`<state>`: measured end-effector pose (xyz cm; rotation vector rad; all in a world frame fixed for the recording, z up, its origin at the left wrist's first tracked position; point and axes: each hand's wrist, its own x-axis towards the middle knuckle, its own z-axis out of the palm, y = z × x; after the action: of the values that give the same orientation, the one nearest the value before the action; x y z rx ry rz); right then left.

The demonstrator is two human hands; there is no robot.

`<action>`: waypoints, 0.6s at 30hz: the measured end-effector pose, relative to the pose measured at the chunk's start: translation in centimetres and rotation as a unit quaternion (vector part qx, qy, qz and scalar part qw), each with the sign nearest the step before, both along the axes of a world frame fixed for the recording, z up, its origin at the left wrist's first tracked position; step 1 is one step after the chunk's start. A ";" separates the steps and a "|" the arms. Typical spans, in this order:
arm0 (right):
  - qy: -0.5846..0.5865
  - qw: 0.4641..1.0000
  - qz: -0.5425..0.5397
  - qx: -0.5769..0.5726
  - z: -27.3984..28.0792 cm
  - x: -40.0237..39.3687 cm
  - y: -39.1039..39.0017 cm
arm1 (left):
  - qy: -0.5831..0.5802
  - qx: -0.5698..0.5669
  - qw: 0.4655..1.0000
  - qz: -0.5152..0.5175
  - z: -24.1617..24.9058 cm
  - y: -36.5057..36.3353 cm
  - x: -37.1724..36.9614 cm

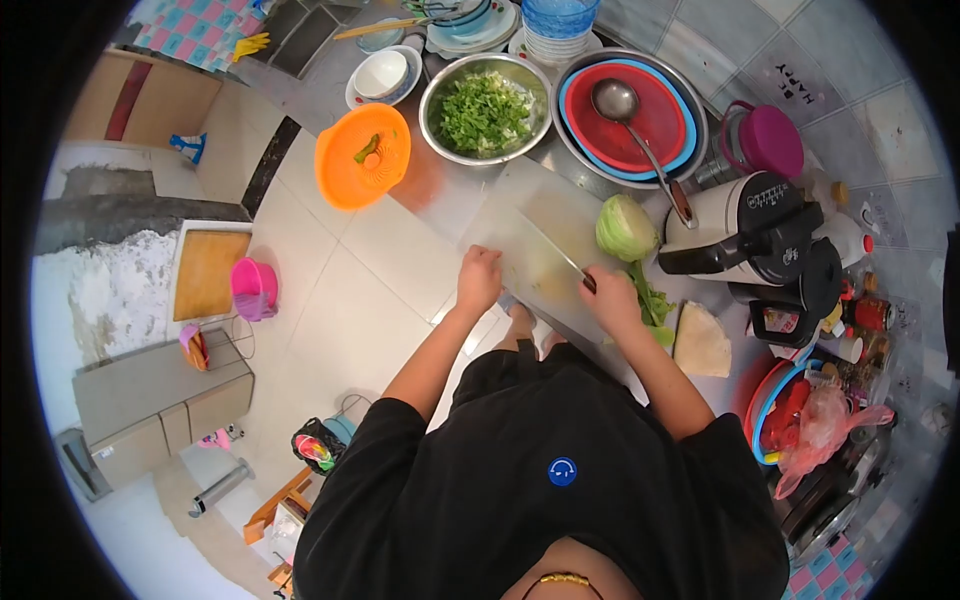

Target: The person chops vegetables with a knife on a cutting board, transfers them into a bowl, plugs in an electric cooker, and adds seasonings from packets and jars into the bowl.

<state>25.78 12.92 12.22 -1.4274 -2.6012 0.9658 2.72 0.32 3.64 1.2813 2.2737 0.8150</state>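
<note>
My right hand (609, 299) is closed around the dark handle of a kitchen knife (553, 243), whose blade lies low over the pale cutting board (500, 215). At the board's near left edge, my left hand (480, 279) has its fingers curled in; whether they grip anything is hidden. Beyond my right hand sits a cut head of cabbage (626, 229). Green leaves (652, 303) lie right beside that hand, with a pale flat wedge-shaped piece (702, 341) farther right. Chopped greens fill a steel bowl (430, 118) behind the board.
An orange colander (330, 165) stands at the counter's left edge with a green scrap inside. Nested red and blue basins hold a ladle (615, 100). An electric appliance (725, 235), jars and a plastic bag (822, 425) line the right wall. White bowls (381, 75) are at the back.
</note>
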 end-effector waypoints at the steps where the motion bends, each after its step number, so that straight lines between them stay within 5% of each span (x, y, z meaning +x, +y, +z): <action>1: 0.043 0.997 0.012 -0.067 -0.7 1.0 -0.3 | 0.006 0.001 1.000 -0.017 0.8 -0.5 0.6; 4: 0.131 0.985 0.016 -0.113 -2.5 4.4 -1.9 | 0.017 0.010 0.998 -0.056 1.9 -1.3 2.2; 7: 0.174 0.890 -0.165 -0.389 -4.2 7.3 -2.5 | -0.016 0.013 0.999 -0.047 1.1 -1.5 3.3; 10: 0.216 0.842 -0.220 -0.443 -6.2 8.4 -3.3 | -0.087 0.009 0.996 -0.019 -0.6 -1.5 4.1; 18: 0.241 0.824 -0.174 -0.483 -8.4 1.5 -6.4 | -0.092 0.076 0.989 0.090 -1.4 -0.3 5.2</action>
<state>27.30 6.50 3.87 -1.3846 -1.3921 2.3421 7.94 0.05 2.19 1.0242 2.2364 1.1392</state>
